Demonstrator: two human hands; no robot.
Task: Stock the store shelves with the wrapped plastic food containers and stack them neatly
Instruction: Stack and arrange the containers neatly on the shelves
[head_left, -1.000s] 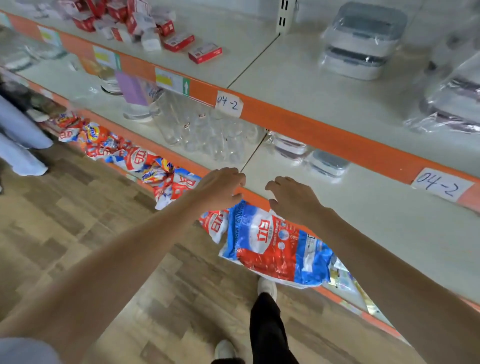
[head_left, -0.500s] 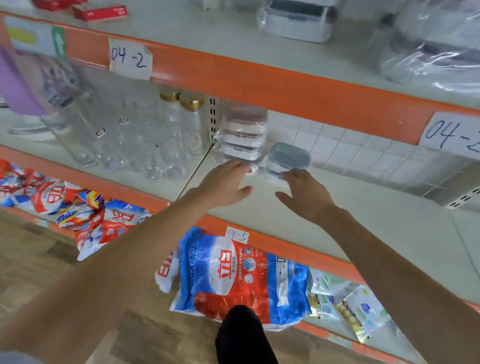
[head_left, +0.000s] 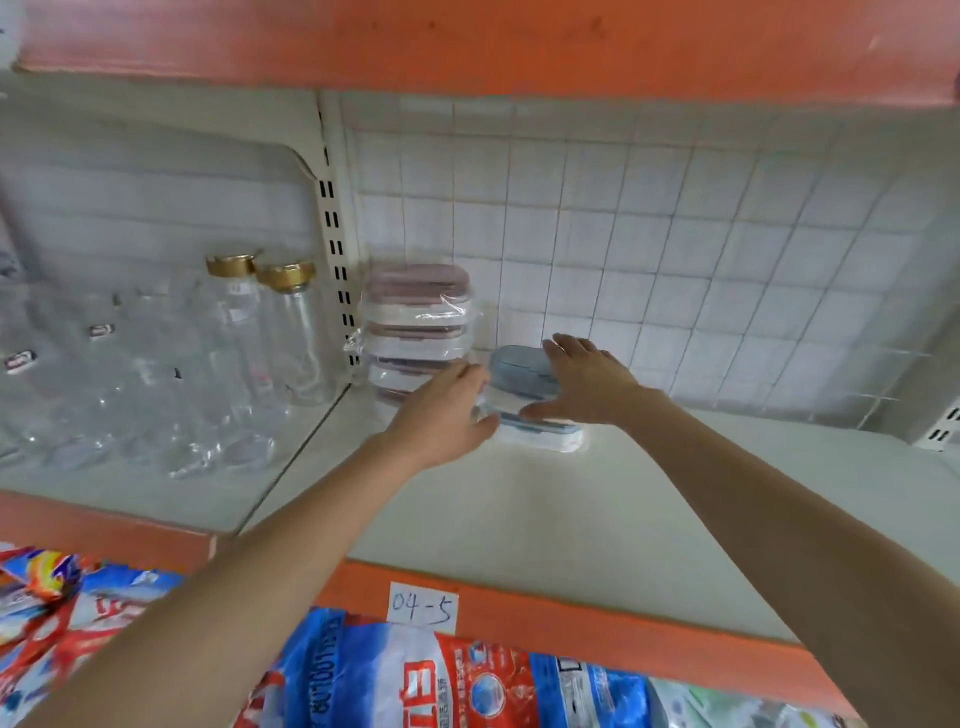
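A wrapped pack of blue-lidded plastic containers (head_left: 519, 370) sits at the back of the white shelf (head_left: 571, 519). Directly to its left stands a taller wrapped stack of pink-lidded containers (head_left: 415, 322). My right hand (head_left: 587, 382) lies over the top and right part of the blue pack, with its fingers spread and its thumb along the front. At the pack's left end, my left hand (head_left: 447, 410) touches the wrap with extended fingers. The hands hide part of the blue pack.
Clear glass bottles (head_left: 260, 338), two with gold caps, fill the shelf section to the left. A wire grid panel (head_left: 675, 249) backs the shelf. The orange edge of the upper shelf (head_left: 467, 47) hangs overhead. Detergent bags (head_left: 415, 686) lie below the label 04-5 (head_left: 423, 608).
My view dropped from the upper shelf to the middle one. Both hands reached deeper into the shelf and now touch the blue-lidded pack.
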